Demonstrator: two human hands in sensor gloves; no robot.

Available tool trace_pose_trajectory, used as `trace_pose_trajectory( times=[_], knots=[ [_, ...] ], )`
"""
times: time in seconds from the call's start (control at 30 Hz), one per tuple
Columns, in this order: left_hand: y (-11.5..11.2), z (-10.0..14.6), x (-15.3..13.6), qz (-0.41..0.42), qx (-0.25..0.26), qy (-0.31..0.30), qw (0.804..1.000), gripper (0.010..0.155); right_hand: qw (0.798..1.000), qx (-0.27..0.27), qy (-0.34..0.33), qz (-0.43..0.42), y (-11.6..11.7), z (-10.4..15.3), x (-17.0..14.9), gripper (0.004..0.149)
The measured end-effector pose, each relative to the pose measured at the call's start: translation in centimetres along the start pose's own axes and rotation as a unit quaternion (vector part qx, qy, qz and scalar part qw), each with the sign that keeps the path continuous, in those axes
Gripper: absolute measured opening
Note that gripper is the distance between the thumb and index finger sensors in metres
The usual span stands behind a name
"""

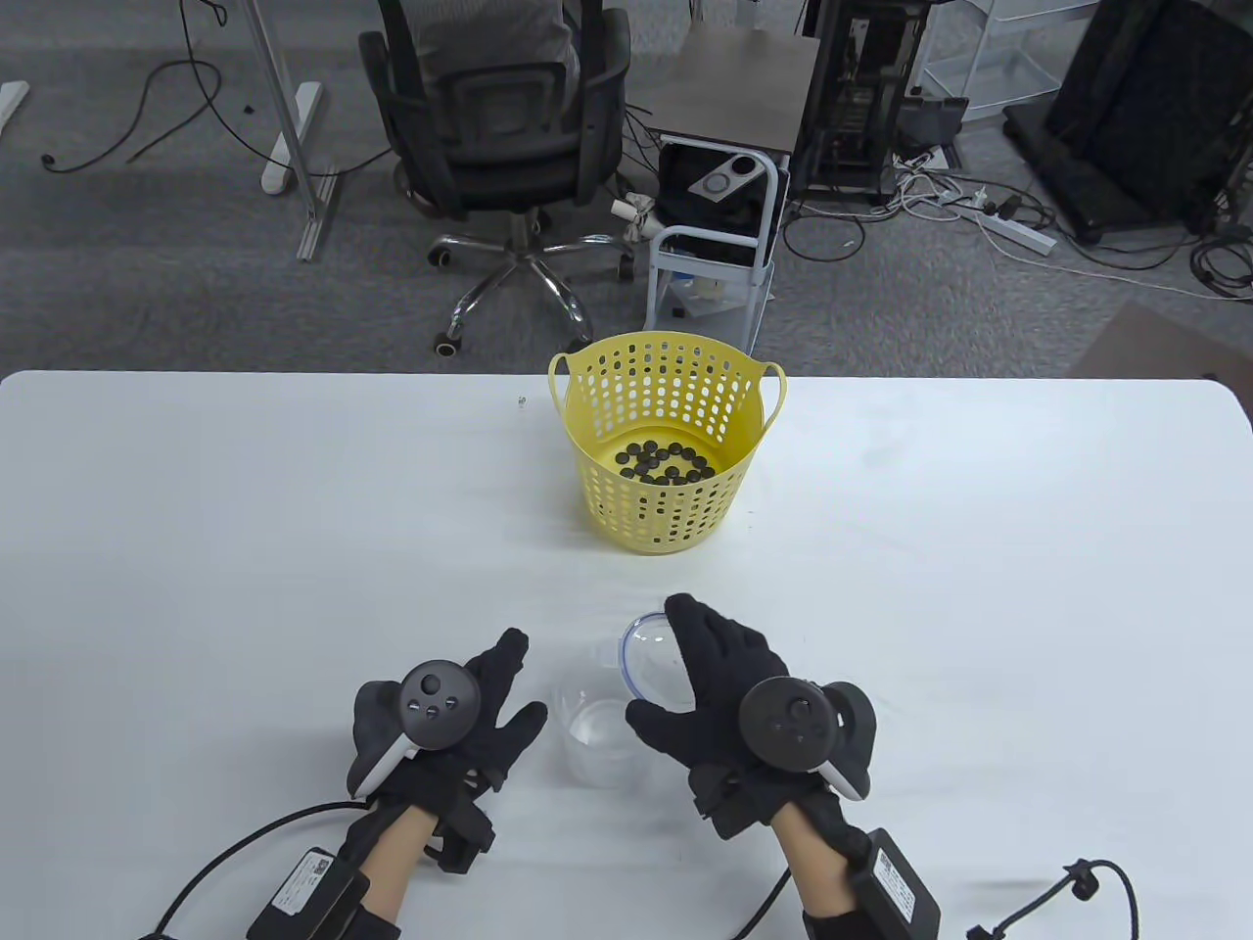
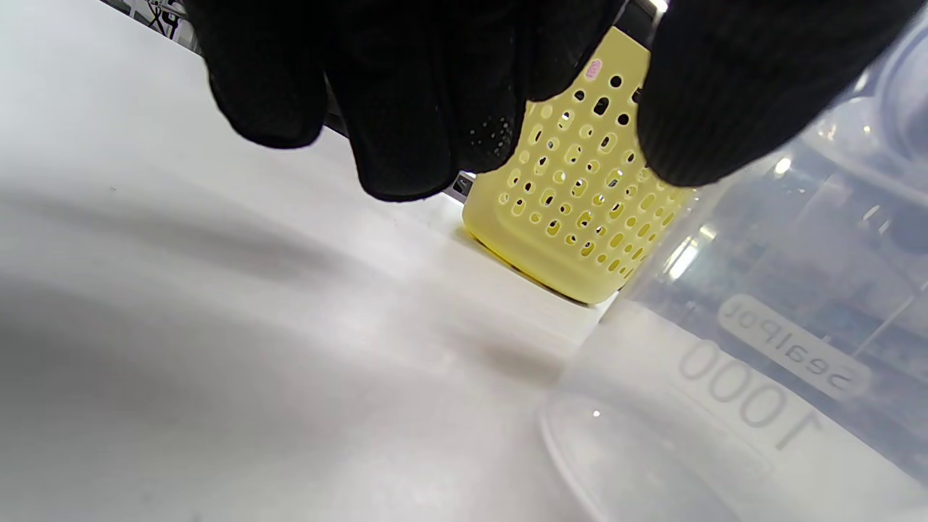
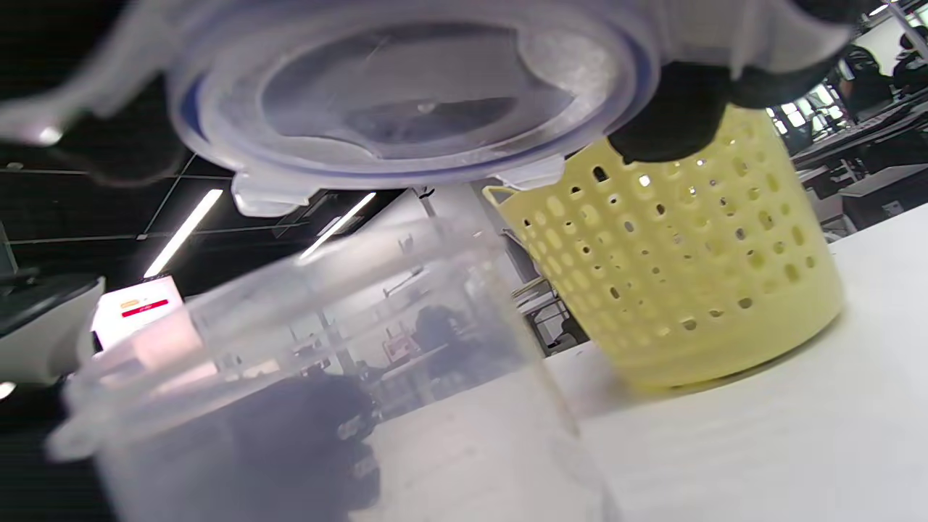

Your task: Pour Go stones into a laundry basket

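Note:
A yellow perforated laundry basket (image 1: pixel 654 511) stands at the table's far middle, with several black Go stones (image 1: pixel 666 463) on its bottom. A clear empty plastic container (image 1: pixel 597 741) stands upright on the table between my hands. My right hand (image 1: pixel 675 676) holds the container's round blue-rimmed lid (image 1: pixel 646 654) just above and behind the container. My left hand (image 1: pixel 509 690) is open with spread fingers just left of the container; I cannot tell whether it touches it. The right wrist view shows the lid (image 3: pixel 406 94) over the container (image 3: pixel 312 377), with the basket (image 3: pixel 689 275) behind.
The white table (image 1: pixel 196 548) spreads wide on both sides of the basket. An office chair (image 1: pixel 509 127) and a small cart (image 1: pixel 715 225) stand on the floor beyond the far edge. Glove cables trail off the near edge.

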State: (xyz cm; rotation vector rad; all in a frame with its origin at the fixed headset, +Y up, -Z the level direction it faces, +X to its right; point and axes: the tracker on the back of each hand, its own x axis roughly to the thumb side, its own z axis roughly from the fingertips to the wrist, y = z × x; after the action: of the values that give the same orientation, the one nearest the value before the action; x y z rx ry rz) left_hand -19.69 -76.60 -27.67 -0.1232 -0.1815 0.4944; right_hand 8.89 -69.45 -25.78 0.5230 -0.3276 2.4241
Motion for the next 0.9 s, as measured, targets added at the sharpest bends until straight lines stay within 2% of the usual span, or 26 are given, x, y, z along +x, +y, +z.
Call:
trace_pose_trajectory(
  times=[0.2, 0.63, 0.8, 0.9],
  knots=[
    [-0.1, -0.1, 0.1, 0.0, -0.006, 0.0, 1.0, 0.079, 0.998, 0.002, -0.044, 0.047, 1.5, 0.3, 1.9, 0.1],
    [-0.3, -0.2, 0.4, -0.004, -0.017, -0.003, 1.0, 0.077, 0.995, 0.028, -0.062, 0.077, 3.1, 0.2, 2.7, 0.098],
    [0.2, -0.2, 0.1, 0.005, -0.004, 0.002, 1.0, 0.076, 0.995, 0.036, -0.061, 0.067, 3.1, 0.2, 2.3, 0.093],
    [0.9, -0.1, -0.2, 0.021, 0.024, 0.011, 0.999, 0.073, 0.995, 0.039, -0.065, 0.06, 3.2, 0.2, 2.3, 0.089]
  ],
)
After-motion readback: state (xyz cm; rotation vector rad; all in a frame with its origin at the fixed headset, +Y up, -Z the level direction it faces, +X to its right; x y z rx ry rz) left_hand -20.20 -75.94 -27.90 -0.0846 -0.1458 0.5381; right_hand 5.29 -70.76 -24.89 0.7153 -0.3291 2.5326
